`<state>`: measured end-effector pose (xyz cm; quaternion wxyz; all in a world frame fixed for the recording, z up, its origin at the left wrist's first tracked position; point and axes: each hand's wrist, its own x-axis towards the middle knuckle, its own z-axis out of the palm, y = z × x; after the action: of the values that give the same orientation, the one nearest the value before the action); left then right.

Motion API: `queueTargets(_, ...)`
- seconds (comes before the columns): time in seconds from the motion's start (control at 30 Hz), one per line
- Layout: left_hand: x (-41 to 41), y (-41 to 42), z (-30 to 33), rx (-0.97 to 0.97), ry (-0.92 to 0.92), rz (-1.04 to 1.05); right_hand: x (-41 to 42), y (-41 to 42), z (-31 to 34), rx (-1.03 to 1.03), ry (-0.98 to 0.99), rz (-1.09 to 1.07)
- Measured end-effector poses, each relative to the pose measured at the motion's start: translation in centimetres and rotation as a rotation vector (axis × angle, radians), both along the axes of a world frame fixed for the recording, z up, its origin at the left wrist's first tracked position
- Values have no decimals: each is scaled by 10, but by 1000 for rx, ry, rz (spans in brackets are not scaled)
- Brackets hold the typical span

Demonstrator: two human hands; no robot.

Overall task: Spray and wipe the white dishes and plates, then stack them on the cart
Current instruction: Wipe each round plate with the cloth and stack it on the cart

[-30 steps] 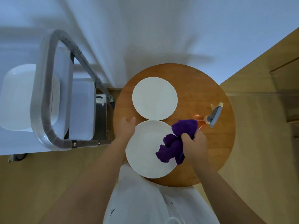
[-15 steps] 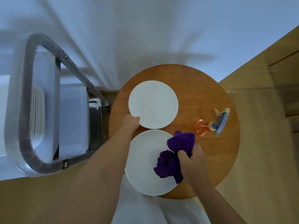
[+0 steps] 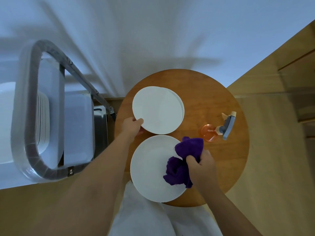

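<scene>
Two white plates lie on a round wooden table (image 3: 221, 167). My left hand (image 3: 132, 126) grips the near-left rim of the far plate (image 3: 158, 110), which is lifted off another plate edge showing under its right side. The near plate (image 3: 150, 169) lies flat at the table's front edge. My right hand (image 3: 201, 167) holds a bunched purple cloth (image 3: 184, 160) over the near plate's right side. An orange spray bottle (image 3: 208, 132) with a grey-blue trigger head lies on its side to the right.
A cart with a grey tubular handle (image 3: 25, 126) stands to the left, with white stacked dishes (image 3: 42, 123) on its top. A white wall rises behind the table. Wooden panelling (image 3: 281, 133) fills the right side.
My left hand moved from the near plate's left rim up to the far plate and took hold of its edge, lifting it. My right hand stayed on the cloth.
</scene>
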<state>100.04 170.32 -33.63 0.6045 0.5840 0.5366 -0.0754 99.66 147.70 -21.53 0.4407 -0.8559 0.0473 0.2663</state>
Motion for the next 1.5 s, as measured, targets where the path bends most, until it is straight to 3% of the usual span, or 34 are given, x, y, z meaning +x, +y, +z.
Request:
queueTargets(0.17,0,3,16,-193,-131,246,1,2,13,31,30,-36)
queueTargets(0.3,-9,3,33,-263,-195,318,4,3,31,116,93,-153)
queueTargets(0.5,-32,-7,86,-388,-426,257,17,12,93,623,309,-414)
queueTargets(0.6,-42,-22,115,-407,-440,351,25,15,132,965,317,-294)
queueTargets(0.67,-51,-35,130,-460,-455,430,28,21,149,1056,276,-203)
queueTargets(0.73,-62,-49,142,-515,-478,453,27,26,150,962,214,-173)
queueTargets(0.8,-72,-61,151,-591,-530,446,20,31,149,595,72,-17)
queueTargets(0.87,-79,-69,161,-639,-578,439,8,29,137,237,-195,354)
queueTargets(0.93,-83,-73,171,-618,-612,421,-10,26,122,47,-589,821)
queueTargets(0.97,-85,-73,175,-592,-618,403,-18,26,116,-50,-588,1028)
queueTargets(1.03,-89,-73,183,-530,-599,331,-27,29,113,-73,-438,1147)
queueTargets(1.2,-100,-82,199,-371,-516,240,-24,42,99,-72,-676,1201)
queueTargets(1.33,-101,-96,206,-274,-443,281,-18,50,90,-64,-737,1081)
queueTargets(1.5,-97,-98,215,-186,-498,244,-11,54,78,-13,-749,818)
